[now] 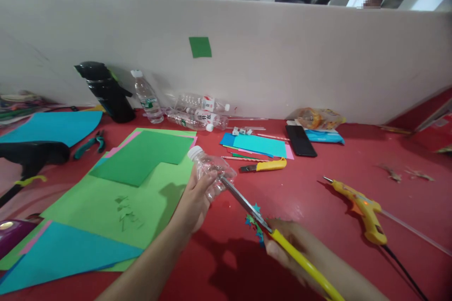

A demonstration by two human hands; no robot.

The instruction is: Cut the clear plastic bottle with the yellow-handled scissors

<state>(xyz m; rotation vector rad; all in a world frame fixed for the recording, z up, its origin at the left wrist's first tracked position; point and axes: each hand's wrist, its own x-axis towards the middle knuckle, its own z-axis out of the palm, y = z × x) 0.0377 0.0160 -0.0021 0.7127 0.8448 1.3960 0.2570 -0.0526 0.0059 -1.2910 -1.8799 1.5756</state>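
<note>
My left hand (195,202) is closed around a clear plastic bottle piece (209,169), its white cap pointing up and left. In my right hand (287,244) is a pair of scissors (247,204) with yellow handles. The blade tips touch the bottle piece beside my left thumb; whether they cut into the plastic I cannot tell. Small blue and green paper stars (254,223) lie on the red table (226,263) under the scissors, partly hidden by my right hand.
Green paper sheets (141,155) cover the left side. A yellow utility knife (268,165), a black phone (301,140) and a yellow glue gun (362,209) lie to the right. Plastic bottles (197,117) and a black flask (106,91) stand or lie along the white partition (247,56). Pliers (90,145) rest left.
</note>
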